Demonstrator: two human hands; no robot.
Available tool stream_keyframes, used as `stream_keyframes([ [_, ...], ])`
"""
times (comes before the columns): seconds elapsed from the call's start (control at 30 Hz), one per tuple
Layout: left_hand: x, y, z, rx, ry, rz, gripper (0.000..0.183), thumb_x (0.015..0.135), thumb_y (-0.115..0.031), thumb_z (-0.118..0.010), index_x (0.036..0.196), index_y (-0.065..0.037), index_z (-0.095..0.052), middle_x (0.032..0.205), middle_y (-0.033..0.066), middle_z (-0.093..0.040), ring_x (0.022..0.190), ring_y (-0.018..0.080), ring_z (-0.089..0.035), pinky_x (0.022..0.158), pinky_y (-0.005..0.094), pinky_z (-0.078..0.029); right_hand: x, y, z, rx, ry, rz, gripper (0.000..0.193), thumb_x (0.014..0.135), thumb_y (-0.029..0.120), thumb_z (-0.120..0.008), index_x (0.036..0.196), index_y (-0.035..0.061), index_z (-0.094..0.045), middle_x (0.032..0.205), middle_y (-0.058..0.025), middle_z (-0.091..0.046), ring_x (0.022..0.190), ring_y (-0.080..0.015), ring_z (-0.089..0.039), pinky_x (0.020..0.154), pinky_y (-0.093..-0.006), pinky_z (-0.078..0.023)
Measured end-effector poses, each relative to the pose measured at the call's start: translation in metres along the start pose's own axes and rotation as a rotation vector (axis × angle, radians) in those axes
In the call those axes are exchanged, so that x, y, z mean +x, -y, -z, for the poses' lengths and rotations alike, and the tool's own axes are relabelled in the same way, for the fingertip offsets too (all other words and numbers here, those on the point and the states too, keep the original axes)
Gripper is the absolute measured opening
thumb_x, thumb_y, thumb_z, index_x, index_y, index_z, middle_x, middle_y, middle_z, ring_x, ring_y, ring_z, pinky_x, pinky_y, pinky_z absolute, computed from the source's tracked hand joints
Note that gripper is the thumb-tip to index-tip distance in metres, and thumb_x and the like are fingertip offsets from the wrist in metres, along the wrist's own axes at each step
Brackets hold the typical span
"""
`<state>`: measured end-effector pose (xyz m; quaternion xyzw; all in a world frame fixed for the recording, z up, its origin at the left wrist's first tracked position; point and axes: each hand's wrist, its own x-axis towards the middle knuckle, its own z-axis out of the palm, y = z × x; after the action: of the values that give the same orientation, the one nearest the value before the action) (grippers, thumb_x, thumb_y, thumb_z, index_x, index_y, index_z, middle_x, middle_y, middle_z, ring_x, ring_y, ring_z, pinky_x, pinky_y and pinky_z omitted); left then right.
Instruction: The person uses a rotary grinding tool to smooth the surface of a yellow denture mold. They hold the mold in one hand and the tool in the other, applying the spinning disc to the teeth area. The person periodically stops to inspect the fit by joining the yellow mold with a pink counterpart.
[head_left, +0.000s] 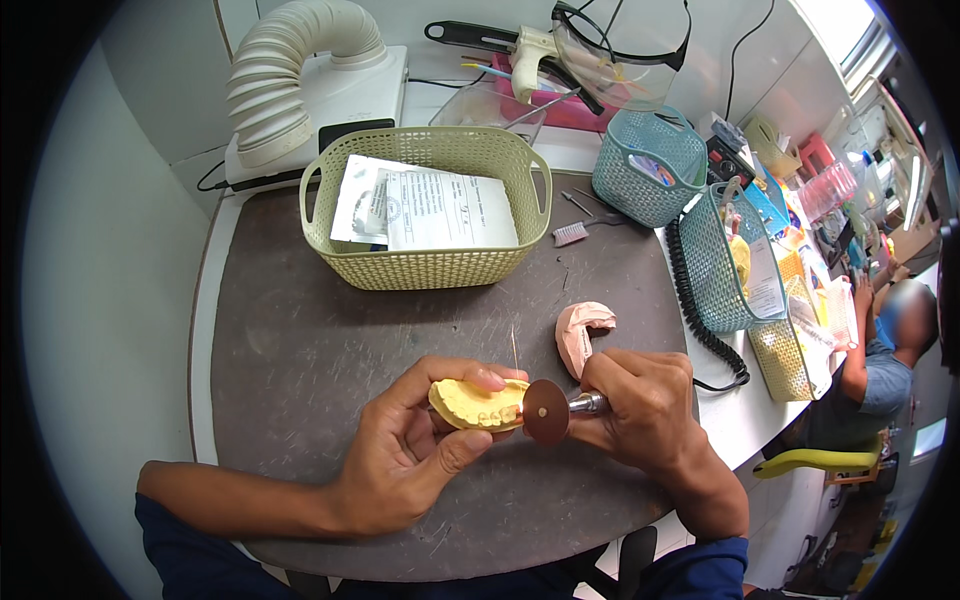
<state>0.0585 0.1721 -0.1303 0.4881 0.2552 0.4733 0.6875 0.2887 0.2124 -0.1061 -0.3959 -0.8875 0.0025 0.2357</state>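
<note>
Yellow dental cast [470,404], just one, sits in my left hand [400,455] near the tabletop's middle, my thumb and fingers pinching it. My right hand [640,405] grips one rotary tool [588,402], its single brown disc [546,425] by the cast's right end. One pink cast [575,340] lies just beyond. One green basket [425,272] stands farther, with room between; two blue baskets [650,205] stand far right. The scratched, dark tabletop [290,400] curves along its near edge; a white wall [130,300] rises left.

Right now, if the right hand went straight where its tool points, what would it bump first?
Probably the yellow tooth model in the left hand. The brown disc on the right hand's tool looks right at its edge, maybe touching; depth is unclear.
</note>
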Motion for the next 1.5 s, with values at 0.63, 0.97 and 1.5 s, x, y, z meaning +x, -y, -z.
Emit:
stream_keyframes([
  [0.63,0.0002,-0.0006,0.0006,0.012,0.013,-0.003,0.032,0.097,-0.008,-0.055,0.126,-0.002,-0.041,0.134,0.0241,-0.048,0.124,0.0274,-0.054,0.105,0.0412,-0.048,-0.0006,0.0001,-0.0003,-0.002,0.005,0.002,0.052,0.067,0.051,-0.082,0.062,0.0094,-0.051,0.051,-0.0017,-0.048,0.041,-0.0192,-0.054,0.039,-0.0310,-0.041],
  [0.97,0.0000,-0.0009,0.0009,0.017,0.017,-0.001,0.032,0.097,-0.007,-0.055,0.126,-0.002,-0.041,0.133,0.0241,-0.048,0.124,0.0270,-0.053,0.105,0.0413,-0.047,-0.0008,-0.0001,-0.0005,0.008,0.002,0.009,0.052,0.067,0.052,-0.082,0.063,0.0094,-0.051,0.051,-0.0018,-0.048,0.040,-0.0193,-0.053,0.039,-0.0309,-0.041],
  [1.5,0.0007,-0.0043,-0.0001,0.021,0.004,0.009,0.032,0.097,-0.008,-0.054,0.126,-0.002,-0.042,0.133,0.0217,-0.049,0.121,0.0255,-0.056,0.102,0.0376,-0.050,-0.0009,-0.0017,0.0016,-0.012,0.022,-0.002,0.056,0.067,0.050,-0.081,0.087,0.0003,-0.067,0.052,-0.0018,-0.051,0.041,-0.0179,-0.055,0.040,-0.0296,-0.043],
])
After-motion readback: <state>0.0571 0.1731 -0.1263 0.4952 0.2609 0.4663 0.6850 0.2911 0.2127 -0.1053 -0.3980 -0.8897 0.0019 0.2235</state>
